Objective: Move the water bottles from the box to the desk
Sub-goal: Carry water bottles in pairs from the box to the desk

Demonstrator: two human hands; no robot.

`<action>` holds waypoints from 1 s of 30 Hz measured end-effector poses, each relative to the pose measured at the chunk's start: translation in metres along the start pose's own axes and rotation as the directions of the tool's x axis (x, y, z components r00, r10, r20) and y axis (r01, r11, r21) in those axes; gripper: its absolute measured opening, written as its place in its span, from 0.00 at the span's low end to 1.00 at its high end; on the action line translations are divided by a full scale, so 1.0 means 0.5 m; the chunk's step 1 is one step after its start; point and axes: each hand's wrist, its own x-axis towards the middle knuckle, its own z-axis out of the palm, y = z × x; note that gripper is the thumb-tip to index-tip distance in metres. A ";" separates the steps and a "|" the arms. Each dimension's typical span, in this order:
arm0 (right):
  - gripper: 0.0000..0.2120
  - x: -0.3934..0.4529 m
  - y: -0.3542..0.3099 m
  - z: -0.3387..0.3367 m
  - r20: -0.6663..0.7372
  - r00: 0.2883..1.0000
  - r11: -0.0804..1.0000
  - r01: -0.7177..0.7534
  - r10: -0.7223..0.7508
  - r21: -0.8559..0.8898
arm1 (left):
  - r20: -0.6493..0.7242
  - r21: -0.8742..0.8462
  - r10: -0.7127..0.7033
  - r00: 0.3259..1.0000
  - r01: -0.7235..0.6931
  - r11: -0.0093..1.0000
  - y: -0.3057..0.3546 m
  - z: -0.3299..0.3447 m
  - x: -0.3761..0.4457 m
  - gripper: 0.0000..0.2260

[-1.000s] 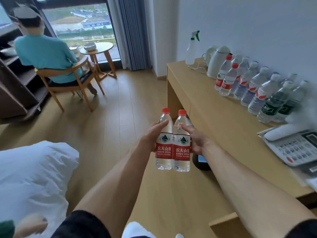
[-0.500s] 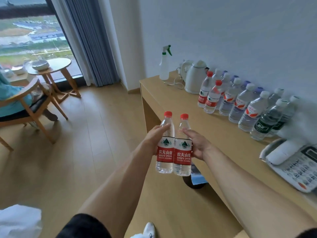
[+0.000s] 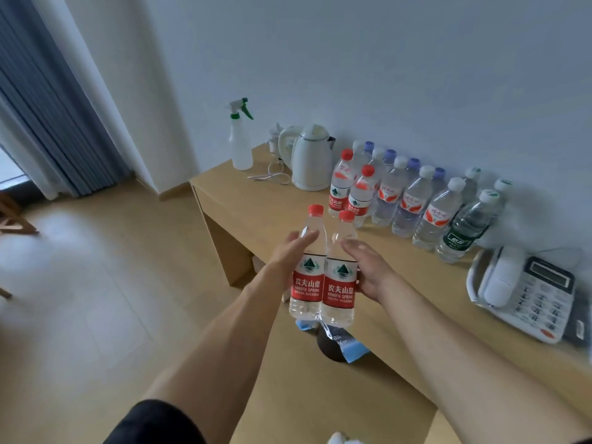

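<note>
Two red-capped water bottles are held upright side by side, touching along their red labels, in the air just off the near front edge of the desk [image 3: 256,200]. The left bottle [image 3: 307,277] sits in the left hand [image 3: 286,254], whose fingers curl round its back with the thumb lying across its clear shoulder; the right bottle [image 3: 340,283] is gripped by the right hand [image 3: 368,270], thumb near the neck and fingers wrapped behind the label (most of those fingers are hidden by the bottles themselves). Both bottle bases hang clear of any surface.

Beyond them, on the desk along the wall, stands a row of bottles [image 3: 413,200]: two with red caps at the front left, then white-, blue- and green-capped ones, the farthest smeared by motion blur and hard to count. Left of the row is a white kettle [image 3: 312,161] with a loose cord beside it, and further left a spray bottle [image 3: 241,139] with a green trigger. A telephone [image 3: 525,293] lies at the right, its far side blurred. Under the held bottles a dark round object [image 3: 330,344] with blue paper is partly covered and cannot be identified. A grey curtain [image 3: 48,100] hangs at the left, cut by the frame edge.
</note>
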 end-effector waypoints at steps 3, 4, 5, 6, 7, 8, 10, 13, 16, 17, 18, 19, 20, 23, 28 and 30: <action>0.22 0.065 -0.031 0.021 -0.029 0.999 1.000 0.020 -0.019 0.021 | 0.026 0.014 0.030 0.999 -0.030 0.999 0.045 -0.017 0.074 0.27; 0.22 0.087 -0.046 0.025 -0.040 0.999 0.999 0.028 -0.027 0.029 | 0.038 0.012 0.039 0.999 -0.039 0.999 0.060 -0.019 0.098 0.26; 0.22 0.110 -0.060 0.025 -0.044 0.998 0.999 0.036 -0.034 0.038 | 0.051 0.006 0.045 0.998 -0.045 0.999 0.073 -0.020 0.124 0.25; 0.22 0.133 -0.072 0.023 -0.040 0.998 0.998 0.042 -0.040 0.046 | 0.062 -0.004 0.047 0.997 -0.047 0.999 0.082 -0.018 0.150 0.24; 0.23 0.157 -0.083 0.019 -0.035 0.999 0.998 0.044 -0.042 0.050 | 0.069 -0.014 0.049 0.996 -0.048 0.999 0.088 -0.016 0.175 0.23; 0.23 0.182 -0.090 0.014 -0.032 0.999 0.998 0.042 -0.041 0.052 | 0.073 -0.018 0.051 0.996 -0.050 0.999 0.092 -0.014 0.199 0.23; 0.23 0.237 -0.109 0.008 -0.024 0.999 0.998 0.042 -0.041 0.051 | 0.078 -0.002 0.061 0.995 -0.061 0.998 0.109 -0.016 0.247 0.22; 0.24 0.327 -0.149 0.013 0.008 0.998 0.996 0.069 -0.070 0.059 | 0.064 0.065 0.120 0.991 -0.124 0.990 0.157 -0.028 0.325 0.20; 0.25 0.419 -0.185 0.011 0.051 0.995 0.996 0.083 -0.085 0.031 | 0.054 0.144 0.177 0.983 -0.183 0.972 0.195 -0.037 0.395 0.19; 0.26 0.445 -0.200 0.009 0.063 0.995 0.996 0.083 -0.084 0.013 | 0.059 0.155 0.198 0.978 -0.205 0.966 0.205 -0.040 0.418 0.19; 0.29 0.459 -0.210 0.007 0.060 0.994 0.995 0.095 -0.094 -0.006 | 0.073 0.168 0.217 0.974 -0.226 0.960 0.212 -0.043 0.429 0.19; 0.32 0.483 -0.234 0.006 0.057 0.992 0.993 0.111 -0.109 -0.029 | 0.078 0.184 0.233 0.969 -0.244 0.952 0.230 -0.043 0.453 0.20; 0.34 0.509 -0.260 0.003 0.058 0.989 0.989 0.137 -0.134 -0.054 | 0.076 0.204 0.248 0.966 -0.259 0.944 0.251 -0.042 0.481 0.20; 0.28 0.585 -0.329 -0.013 0.092 0.977 0.970 0.205 -0.194 -0.133 | 0.055 0.267 0.298 0.953 -0.302 0.915 0.305 -0.038 0.563 0.20; 0.32 0.681 -0.379 -0.039 0.148 0.959 0.935 0.270 -0.241 -0.229 | 0.097 0.315 0.341 0.935 -0.354 0.881 0.353 -0.036 0.659 0.23; 0.26 0.725 -0.403 -0.042 0.174 0.951 0.922 0.293 -0.255 -0.253 | 0.097 0.329 0.354 0.930 -0.365 0.871 0.383 -0.041 0.697 0.26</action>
